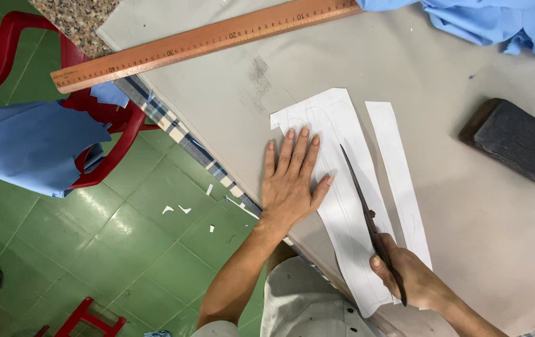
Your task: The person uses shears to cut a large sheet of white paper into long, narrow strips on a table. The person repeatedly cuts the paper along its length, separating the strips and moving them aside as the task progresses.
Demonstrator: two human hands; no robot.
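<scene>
Paper pattern (342,187) lies flat on the grey table (230,93), beside a cut strip (398,175).
Left hand (292,178) presses it down, palm flat and fingers spread, holding nothing; right hand (414,278) grips dark scissors (367,215) whose blades rest on the paper's right edge.

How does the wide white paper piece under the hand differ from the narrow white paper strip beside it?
The wide white paper piece is broader, with a left hand pressing it flat and scissors lying across it in the right hand. The narrow white paper strip is slimmer and lies free. Both are long, white and flat on the grey table.
</scene>
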